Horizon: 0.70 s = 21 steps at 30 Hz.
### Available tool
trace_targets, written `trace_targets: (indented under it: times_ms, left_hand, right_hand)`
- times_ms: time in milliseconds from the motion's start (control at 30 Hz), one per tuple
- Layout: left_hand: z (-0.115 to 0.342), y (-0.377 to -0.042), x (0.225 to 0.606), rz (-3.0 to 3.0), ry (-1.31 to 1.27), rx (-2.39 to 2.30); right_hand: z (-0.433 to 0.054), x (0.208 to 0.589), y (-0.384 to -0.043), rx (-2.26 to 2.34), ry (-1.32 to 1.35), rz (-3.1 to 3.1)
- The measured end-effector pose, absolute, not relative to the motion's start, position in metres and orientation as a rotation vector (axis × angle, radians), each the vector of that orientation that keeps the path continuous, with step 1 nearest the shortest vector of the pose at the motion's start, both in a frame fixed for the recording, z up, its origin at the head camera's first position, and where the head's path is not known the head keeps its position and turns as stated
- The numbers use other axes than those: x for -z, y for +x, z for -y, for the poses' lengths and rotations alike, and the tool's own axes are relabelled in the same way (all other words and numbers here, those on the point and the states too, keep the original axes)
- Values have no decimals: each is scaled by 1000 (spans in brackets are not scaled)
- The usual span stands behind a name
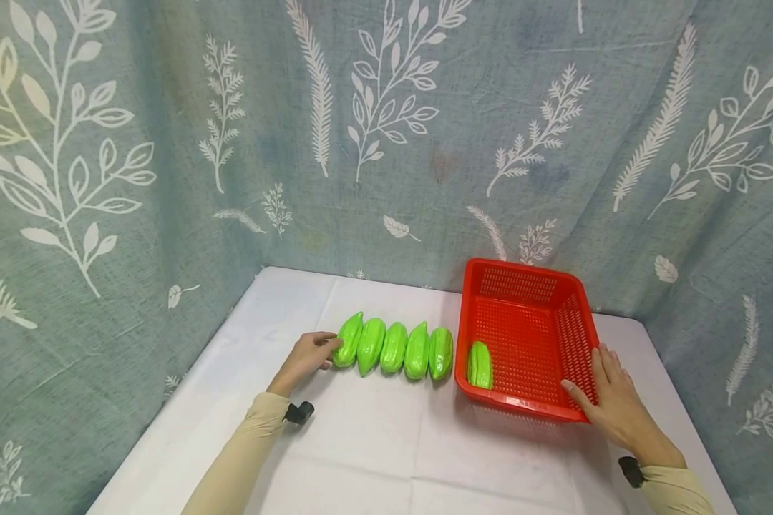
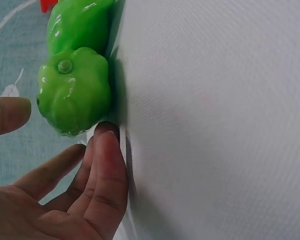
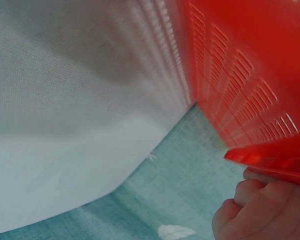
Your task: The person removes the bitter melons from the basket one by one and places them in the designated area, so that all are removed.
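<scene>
Several glossy green ridged gourds lie side by side in a row on the white table. The left hand is at the leftmost gourd, its fingertips beside it. In the left wrist view, that gourd's stem end faces the camera, with the thumb apart on one side and the fingers near its other side. The right hand holds the right rim of a red plastic basket, thumb over the inner side and fingers along the outside. One more green gourd lies inside the basket, against its left wall.
The white tablecloth covers the table around the row and the basket. A blue-green curtain with white leaf prints hangs behind and along both sides. The basket stands just right of the rightmost gourd.
</scene>
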<state>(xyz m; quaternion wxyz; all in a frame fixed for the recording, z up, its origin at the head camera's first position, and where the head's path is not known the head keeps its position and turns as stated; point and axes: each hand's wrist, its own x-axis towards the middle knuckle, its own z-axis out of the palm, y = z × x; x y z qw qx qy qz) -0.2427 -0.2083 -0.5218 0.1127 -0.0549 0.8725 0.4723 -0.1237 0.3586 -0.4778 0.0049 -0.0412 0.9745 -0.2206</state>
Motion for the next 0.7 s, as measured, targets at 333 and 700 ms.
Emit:
trace_targets:
  times_ms: [333, 700]
  left_hand:
    - [216, -243, 520, -2571, -195, -1423]
    - [216, -246, 499, -2671, -114, -1504]
  right_hand:
    - [-359, 478, -124, 686, -129, -3051]
    - [-358, 476, -124, 651, -131, -3074]
